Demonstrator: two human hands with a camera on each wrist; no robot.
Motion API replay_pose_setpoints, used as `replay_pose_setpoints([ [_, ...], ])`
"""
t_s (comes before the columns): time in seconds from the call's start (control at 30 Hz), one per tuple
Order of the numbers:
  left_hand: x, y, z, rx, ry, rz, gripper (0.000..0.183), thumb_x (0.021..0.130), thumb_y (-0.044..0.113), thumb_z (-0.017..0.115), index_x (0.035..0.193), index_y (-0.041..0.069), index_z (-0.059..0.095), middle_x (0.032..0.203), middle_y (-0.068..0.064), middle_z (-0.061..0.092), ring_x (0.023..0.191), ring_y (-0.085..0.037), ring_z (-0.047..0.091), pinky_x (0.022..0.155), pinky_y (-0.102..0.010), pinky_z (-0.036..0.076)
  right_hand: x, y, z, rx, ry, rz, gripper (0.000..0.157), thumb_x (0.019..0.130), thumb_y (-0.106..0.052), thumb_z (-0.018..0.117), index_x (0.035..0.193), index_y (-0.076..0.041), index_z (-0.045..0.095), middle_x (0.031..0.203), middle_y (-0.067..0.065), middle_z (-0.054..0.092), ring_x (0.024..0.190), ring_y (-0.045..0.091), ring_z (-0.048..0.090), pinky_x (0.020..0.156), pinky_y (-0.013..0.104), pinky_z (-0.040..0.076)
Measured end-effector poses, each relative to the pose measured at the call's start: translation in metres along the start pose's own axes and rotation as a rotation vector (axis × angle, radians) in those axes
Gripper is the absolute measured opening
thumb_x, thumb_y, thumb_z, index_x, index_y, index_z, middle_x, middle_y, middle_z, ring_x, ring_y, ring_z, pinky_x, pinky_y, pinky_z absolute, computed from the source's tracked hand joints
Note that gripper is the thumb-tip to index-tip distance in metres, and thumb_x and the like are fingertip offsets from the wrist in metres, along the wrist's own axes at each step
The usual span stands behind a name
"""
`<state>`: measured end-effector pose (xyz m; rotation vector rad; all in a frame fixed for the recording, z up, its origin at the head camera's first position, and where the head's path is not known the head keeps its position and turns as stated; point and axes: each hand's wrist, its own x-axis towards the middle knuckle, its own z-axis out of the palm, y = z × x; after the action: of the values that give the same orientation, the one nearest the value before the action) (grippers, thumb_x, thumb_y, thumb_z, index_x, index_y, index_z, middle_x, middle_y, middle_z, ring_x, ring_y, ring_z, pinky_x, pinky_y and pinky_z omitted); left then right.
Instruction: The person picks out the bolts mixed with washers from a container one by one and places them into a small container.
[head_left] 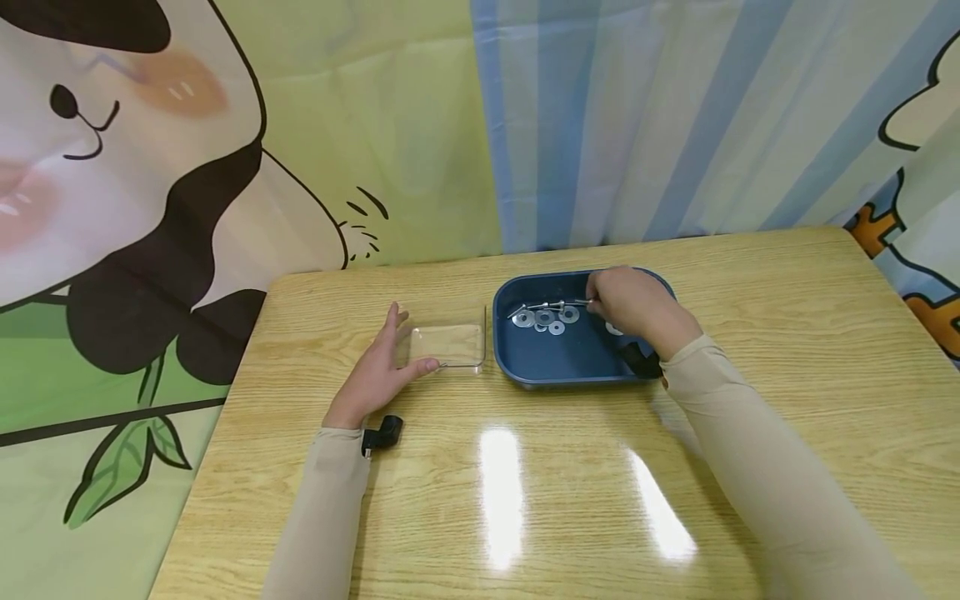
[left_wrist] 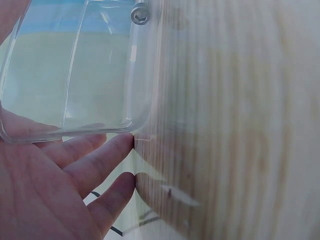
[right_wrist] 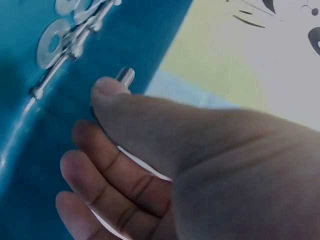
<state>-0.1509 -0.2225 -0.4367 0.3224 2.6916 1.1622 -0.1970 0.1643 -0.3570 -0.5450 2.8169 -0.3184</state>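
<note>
My right hand (head_left: 637, 308) reaches into the blue tray (head_left: 570, 381). Between thumb and forefinger it pinches a bolt, whose threaded end (right_wrist: 126, 76) sticks out past the thumb tip; the remaining fingers curve loosely below. Flat washers (head_left: 568, 315) and several more bolts (head_left: 542, 306) lie along the tray's far side. My left hand (head_left: 380, 367), fingers spread and fairly straight, rests against the left end of a clear plastic box (head_left: 450, 326), thumb along its near side. One socket-head bolt (left_wrist: 140, 14) shows inside the box in the left wrist view.
The box and tray stand side by side on a wood-grain table (head_left: 420, 500), a narrow gap between them. Behind the table's far edge hangs a printed curtain (head_left: 405, 150). Each wrist carries a small black camera (head_left: 384, 433).
</note>
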Motion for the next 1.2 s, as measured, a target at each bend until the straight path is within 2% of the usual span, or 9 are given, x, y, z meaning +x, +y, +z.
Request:
replay_pose_setpoints([
  [0.23,-0.001,0.001,-0.001,-0.006,0.000,-0.004,0.115,0.088,0.063,0.068,0.158,0.032,-0.017,0.167,-0.003,0.017,0.149,-0.033,0.026,0.115,-0.060,0.027,-0.008,-0.006,-0.006,0.034,0.041,-0.002,0.023,0.101,-0.013,0.063,0.117,0.004,0.067,0.106,0.016,0.070,0.082,0.027,0.066,0.079,0.046,0.054],
  [0.53,-0.002,0.001,-0.001,-0.020,0.002,-0.008,0.114,0.088,0.060,0.069,0.158,0.034,-0.018,0.167,-0.005,0.019,0.149,-0.033,0.025,0.115,-0.061,0.025,-0.017,-0.017,-0.009,0.136,0.086,-0.015,0.020,0.102,-0.013,0.061,0.115,0.001,0.067,0.109,0.015,0.068,0.088,0.027,0.065,0.079,0.044,0.053],
  [0.73,-0.001,0.002,-0.001,-0.012,0.001,0.001,0.114,0.088,0.061,0.069,0.158,0.034,-0.018,0.167,-0.005,0.018,0.149,-0.033,0.026,0.115,-0.061,0.026,-0.021,-0.025,-0.005,0.165,0.110,-0.008,0.020,0.102,-0.015,0.061,0.115,-0.001,0.066,0.109,0.013,0.068,0.092,0.027,0.065,0.081,0.045,0.052],
  [1.2,-0.001,0.001,-0.001,-0.005,0.002,-0.002,0.115,0.087,0.063,0.068,0.157,0.034,-0.019,0.167,-0.003,0.018,0.149,-0.034,0.026,0.115,-0.062,0.025,-0.023,-0.043,0.009,0.195,0.173,-0.059,0.021,0.101,-0.015,0.063,0.117,-0.003,0.066,0.106,0.010,0.067,0.090,0.024,0.063,0.078,0.042,0.052],
])
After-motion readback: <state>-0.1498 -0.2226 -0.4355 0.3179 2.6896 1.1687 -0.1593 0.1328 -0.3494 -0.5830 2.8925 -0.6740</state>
